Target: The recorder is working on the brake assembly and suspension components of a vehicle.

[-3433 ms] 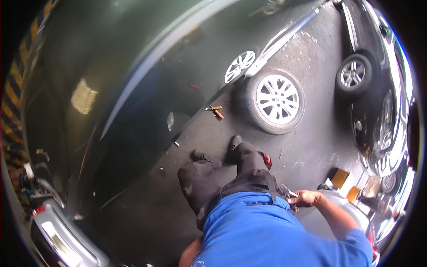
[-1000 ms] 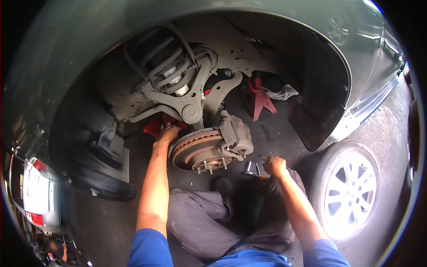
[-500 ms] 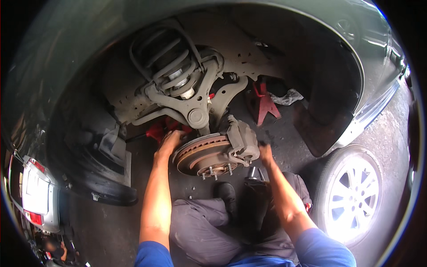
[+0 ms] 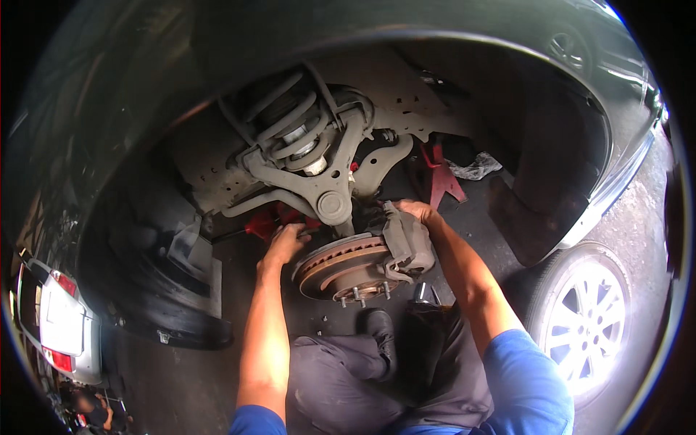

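Note:
A rusty-edged brake disc point(image 4: 341, 272) with bare wheel studs hangs below the suspension arm point(image 4: 332, 203). On its right side sits the grey brake caliper point(image 4: 407, 243). My right hand point(image 4: 418, 211) curls over the upper back of the caliper, its fingertips partly hidden there. Just off the disc's left edge is my left hand point(image 4: 287, 243); its fingers are loosely bent and a little apart, with nothing visible in them.
A coil spring point(image 4: 293, 134) rises above the arm. Under the car stand a red jack stand point(image 4: 441, 180) and another red object point(image 4: 262, 223). A wheel point(image 4: 586, 322) lies at the right. The fender point(image 4: 348, 36) arches overhead. Shiny metal tools point(image 4: 422, 293) lie beside my leg.
My right hand has moved up from the caliper's lower right side to its upper back. My left hand has come slightly away from the disc's edge. The whole view has shifted a little.

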The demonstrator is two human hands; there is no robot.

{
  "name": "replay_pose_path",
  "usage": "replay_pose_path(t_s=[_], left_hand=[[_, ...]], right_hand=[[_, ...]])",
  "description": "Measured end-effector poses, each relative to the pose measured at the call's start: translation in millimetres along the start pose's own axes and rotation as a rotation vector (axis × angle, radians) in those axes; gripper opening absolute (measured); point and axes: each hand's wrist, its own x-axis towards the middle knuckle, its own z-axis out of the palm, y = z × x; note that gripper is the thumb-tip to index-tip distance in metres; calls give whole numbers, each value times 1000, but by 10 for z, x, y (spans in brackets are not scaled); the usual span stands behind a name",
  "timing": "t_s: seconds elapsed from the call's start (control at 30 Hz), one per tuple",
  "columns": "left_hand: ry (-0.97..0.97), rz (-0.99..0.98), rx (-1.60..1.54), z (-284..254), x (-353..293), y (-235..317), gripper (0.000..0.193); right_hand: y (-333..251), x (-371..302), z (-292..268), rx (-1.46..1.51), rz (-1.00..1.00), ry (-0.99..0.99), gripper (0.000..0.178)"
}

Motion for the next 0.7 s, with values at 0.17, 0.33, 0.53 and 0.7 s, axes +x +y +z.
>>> replay_pose_path(t_s=[0.17, 0.33, 0.53, 0.7], left_hand=[[13, -130, 128, -255, -410, -449, 38], [23, -121, 129, -99, -273, -402, 37], [166, -191, 241, -9, -169, -392, 36], [199, -244, 244, -57, -208, -483, 36]], right_hand=[[-713, 935, 192, 684, 123, 129, 59], [-702, 882, -224, 99, -9, 109, 60], [-661, 965, -364, 24, 128, -75, 66], [-815, 1009, -344, 48, 111, -40, 48]])
